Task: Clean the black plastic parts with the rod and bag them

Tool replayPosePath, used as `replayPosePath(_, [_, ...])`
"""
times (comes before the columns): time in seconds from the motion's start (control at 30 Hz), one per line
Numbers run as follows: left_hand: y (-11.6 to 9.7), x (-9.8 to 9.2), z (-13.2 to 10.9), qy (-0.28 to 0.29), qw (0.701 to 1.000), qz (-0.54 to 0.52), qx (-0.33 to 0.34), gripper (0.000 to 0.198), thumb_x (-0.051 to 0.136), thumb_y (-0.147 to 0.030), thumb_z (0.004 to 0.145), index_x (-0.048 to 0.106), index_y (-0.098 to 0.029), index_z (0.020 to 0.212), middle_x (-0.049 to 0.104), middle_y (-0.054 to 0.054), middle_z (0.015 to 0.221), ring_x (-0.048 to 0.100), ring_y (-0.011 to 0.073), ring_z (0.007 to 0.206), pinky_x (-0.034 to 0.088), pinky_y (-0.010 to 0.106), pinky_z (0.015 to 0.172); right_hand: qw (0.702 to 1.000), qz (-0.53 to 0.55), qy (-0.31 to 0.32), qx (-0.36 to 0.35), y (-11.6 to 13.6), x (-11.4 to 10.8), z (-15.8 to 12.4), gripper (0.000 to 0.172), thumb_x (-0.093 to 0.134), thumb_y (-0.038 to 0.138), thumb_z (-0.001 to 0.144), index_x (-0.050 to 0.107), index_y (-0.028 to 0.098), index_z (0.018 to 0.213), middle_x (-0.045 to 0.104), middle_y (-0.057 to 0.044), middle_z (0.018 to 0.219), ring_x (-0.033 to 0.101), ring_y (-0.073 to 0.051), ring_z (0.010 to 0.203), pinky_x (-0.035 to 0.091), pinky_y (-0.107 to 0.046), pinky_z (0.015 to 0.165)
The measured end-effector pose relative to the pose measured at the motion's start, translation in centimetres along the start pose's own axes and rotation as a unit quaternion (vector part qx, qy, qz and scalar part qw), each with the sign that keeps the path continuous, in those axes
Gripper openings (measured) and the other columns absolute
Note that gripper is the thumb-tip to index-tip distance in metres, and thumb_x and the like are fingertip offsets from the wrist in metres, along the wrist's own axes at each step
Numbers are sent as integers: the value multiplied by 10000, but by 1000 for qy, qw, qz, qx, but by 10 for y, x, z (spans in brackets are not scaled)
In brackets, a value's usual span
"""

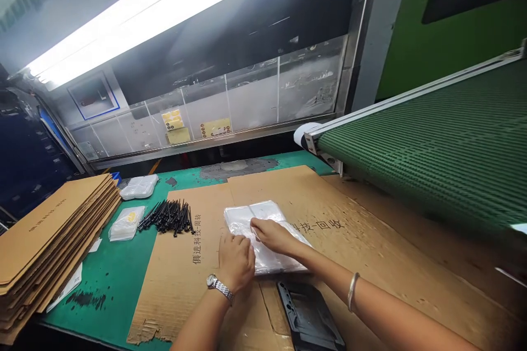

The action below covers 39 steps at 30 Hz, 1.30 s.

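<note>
A stack of clear plastic bags (251,211) lies on a flattened cardboard sheet in front of me. My left hand (236,260), a metal watch on its wrist, has its fingers curled closed at the near left edge of the stack. Over the middle of the bags, my right hand (274,236) pinches the plastic between thumb and fingers; a bangle is on that wrist. Just below the stack lies a black plastic frame-shaped part (310,315), apart from both hands. To the left is a heap of thin black pieces, apparently cable ties (171,216).
Stacked folded cardboard (53,225) fills the left side of the green table (107,290). Small clear bags (127,223) and another clear packet (140,186) sit beside it. A green conveyor belt (432,137) overhangs the right side. A bright lamp (144,11) hangs above.
</note>
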State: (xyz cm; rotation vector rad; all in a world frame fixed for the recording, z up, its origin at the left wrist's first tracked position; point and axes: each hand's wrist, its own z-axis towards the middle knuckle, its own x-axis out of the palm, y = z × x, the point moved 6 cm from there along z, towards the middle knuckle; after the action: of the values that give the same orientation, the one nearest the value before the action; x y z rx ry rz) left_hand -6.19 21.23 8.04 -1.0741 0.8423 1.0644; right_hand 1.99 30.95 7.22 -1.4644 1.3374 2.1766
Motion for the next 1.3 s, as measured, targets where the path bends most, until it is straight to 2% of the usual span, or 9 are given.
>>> replayPosePath(0.2, [-4, 7, 12, 26, 999, 38, -12, 346, 320, -306, 867, 529, -194, 1119, 584, 84, 1067, 489, 259, 970, 410, 423, 824, 996, 80, -32, -13, 5, -11, 8, 226, 492, 325, 939, 584, 127, 881, 600, -6, 800, 592, -140, 723, 500, -319, 695])
replayPosePath(0.37, [-12, 11, 13, 48, 998, 41, -8, 350, 380, -251, 804, 536, -136, 1095, 512, 119, 1229, 421, 286, 1119, 340, 482, 951, 994, 106, -38, -4, -1, -14, 15, 219, 519, 321, 924, 585, 131, 837, 593, -1, 784, 579, -134, 697, 492, -315, 687])
replayPosePath(0.53, [-14, 17, 14, 66, 997, 31, -11, 467, 347, -284, 826, 449, -115, 1249, 502, 150, 1270, 397, 313, 1174, 304, 506, 985, 983, 177, -49, -22, 2, -18, 9, 257, 522, 345, 917, 571, 136, 776, 584, 5, 753, 573, -139, 705, 477, -319, 700])
replayPosePath(0.63, [-11, 19, 17, 70, 997, 28, -23, 518, 316, -327, 846, 390, -122, 1315, 425, 177, 1357, 357, 351, 1222, 290, 534, 979, 965, 248, -77, -32, 4, -23, 3, 322, 467, 410, 930, 547, 142, 771, 576, 1, 751, 566, -141, 706, 462, -315, 695])
replayPosePath(0.7, [-10, 21, 20, 71, 997, 28, -31, 535, 324, -331, 841, 383, -103, 1321, 422, 204, 1355, 349, 360, 1231, 285, 536, 977, 952, 288, -95, -29, 4, -23, 0, 376, 448, 472, 915, 518, 154, 727, 540, 16, 691, 531, -129, 633, 441, -296, 648])
replayPosePath(0.83, [-9, 24, 25, 82, 996, 24, -32, 497, 351, -344, 825, 494, -92, 1228, 416, 214, 1361, 315, 360, 1261, 275, 528, 984, 932, 349, -92, -20, 12, -24, -6, 488, 577, 633, 726, 446, 185, 581, 406, 54, 529, 385, -109, 501, 348, -253, 513])
replayPosePath(0.93, [-8, 25, 26, 87, 995, 18, -34, 515, 364, -357, 819, 478, -92, 1245, 363, 216, 1398, 295, 370, 1275, 273, 530, 982, 909, 407, -83, -17, 24, -35, -13, 517, 599, 690, 649, 464, 191, 625, 374, 58, 535, 327, -102, 488, 291, -237, 466])
replayPosePath(1.1, [-5, 23, 24, 72, 996, 4, -44, 558, 349, -376, 838, 395, -105, 1322, 318, 204, 1428, 319, 381, 1256, 268, 518, 990, 862, 494, -114, -13, 37, -63, -29, 570, 629, 737, 579, 419, 209, 632, 363, 53, 565, 313, -102, 499, 305, -241, 479])
replayPosePath(1.3, [-9, 17, 19, 21, 999, -20, -45, 522, 367, -334, 842, 430, -71, 1288, 447, 184, 1345, 338, 368, 1226, 236, 535, 1011, 838, 533, -114, 7, 41, -78, -50, 504, 767, 610, 533, 505, 191, 630, 421, 35, 545, 332, -99, 486, 304, -239, 459])
